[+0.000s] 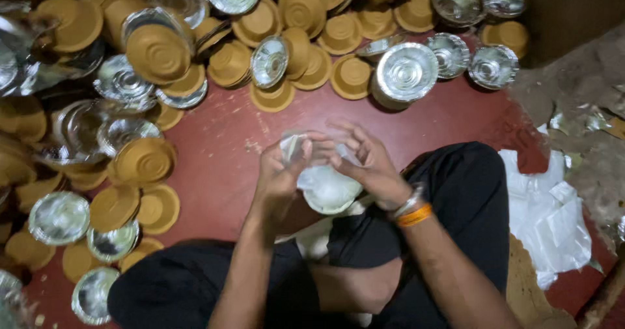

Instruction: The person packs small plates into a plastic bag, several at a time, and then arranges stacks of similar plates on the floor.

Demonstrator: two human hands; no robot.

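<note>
Item: thin clear plastic bag (319, 148), being held above the lap over a stack of silver-lined paper bowls (329, 191), seemingly so the stack can go in. Left hand (280, 172) and right hand (368, 163) are both pinching its edges, fingers closed on the film. Surrounding: loose tan-backed foil bowls (153, 52) lying scattered on the dark red floor (221, 140); white plastic sheets (547, 212) lying at right

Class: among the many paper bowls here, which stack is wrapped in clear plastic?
The stack of bowls between the left hand and right hand; the others lie loose and unwrapped.
</note>
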